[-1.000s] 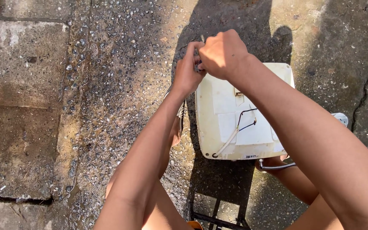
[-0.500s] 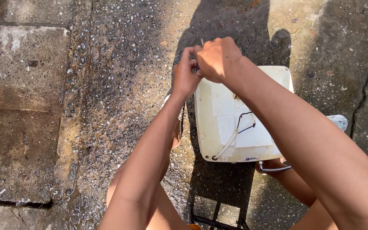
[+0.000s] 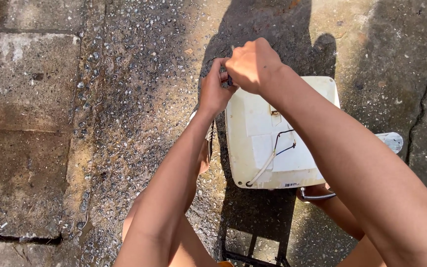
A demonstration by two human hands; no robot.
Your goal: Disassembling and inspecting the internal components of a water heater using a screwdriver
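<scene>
Hands meeting at far left corner of white appliance casing (image 3: 273, 143): left hand (image 3: 216, 89) and right hand (image 3: 253, 64) pinched, perhaps on something small, dark; casing's long axis toward body.

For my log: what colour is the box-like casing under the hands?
Off-white casing, somewhat yellowed and stained; the head view shows it clearly.

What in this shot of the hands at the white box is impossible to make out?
- Head view: the small item between the left hand and right hand is covered by the fingers.
- The white box has its right part behind the right forearm.
- The black frame is cut by the bottom edge.
</scene>
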